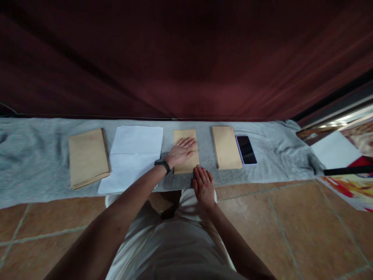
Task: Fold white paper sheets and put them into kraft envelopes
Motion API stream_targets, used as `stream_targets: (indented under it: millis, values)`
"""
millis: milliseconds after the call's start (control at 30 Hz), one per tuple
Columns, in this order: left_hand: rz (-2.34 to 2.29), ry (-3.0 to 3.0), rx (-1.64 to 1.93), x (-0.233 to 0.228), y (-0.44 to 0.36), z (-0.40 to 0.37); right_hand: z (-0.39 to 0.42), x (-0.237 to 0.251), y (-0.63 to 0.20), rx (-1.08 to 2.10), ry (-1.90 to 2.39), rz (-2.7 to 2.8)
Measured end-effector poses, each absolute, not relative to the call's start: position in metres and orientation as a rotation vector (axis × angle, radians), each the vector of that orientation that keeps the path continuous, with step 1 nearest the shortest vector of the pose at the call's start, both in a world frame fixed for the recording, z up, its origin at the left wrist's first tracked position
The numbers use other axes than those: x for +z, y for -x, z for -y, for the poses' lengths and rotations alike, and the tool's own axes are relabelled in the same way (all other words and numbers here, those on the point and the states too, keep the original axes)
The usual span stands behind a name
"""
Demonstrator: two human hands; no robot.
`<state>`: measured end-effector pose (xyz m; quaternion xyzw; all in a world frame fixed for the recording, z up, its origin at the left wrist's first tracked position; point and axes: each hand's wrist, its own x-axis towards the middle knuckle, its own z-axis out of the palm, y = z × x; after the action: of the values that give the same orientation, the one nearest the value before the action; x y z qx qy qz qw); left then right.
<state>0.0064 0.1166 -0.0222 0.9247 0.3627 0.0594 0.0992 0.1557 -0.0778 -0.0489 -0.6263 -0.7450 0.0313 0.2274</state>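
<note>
So, our left hand (183, 151) lies flat, fingers spread, pressed on the middle brown envelope (186, 151); whether anything is inside it we cannot tell. Our right hand (203, 186) rests flat, fingers together, gripping nothing, fingertips just at the envelope's near edge. The envelope is plain tan, upright rectangle, centre of the grey cloth (35, 155). Left of it white paper sheets (132, 155), then a stack of brown envelopes (87, 157). Right of it another brown envelope stack (225, 147), with a dark-screen phone (246, 149) just beside that. Black watch (163, 165) on our left wrist. The cloth lies on a terracotta tile floor (291, 225), with a dark red curtain (186, 58) behind
</note>
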Motion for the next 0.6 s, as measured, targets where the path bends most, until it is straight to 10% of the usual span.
stream_targets:
  millis: [600]
  values:
    - [-0.974,-2.739,0.122,-0.015,0.013,-0.035,0.078,-0.048,-0.156,0.109,1.711,2.038]
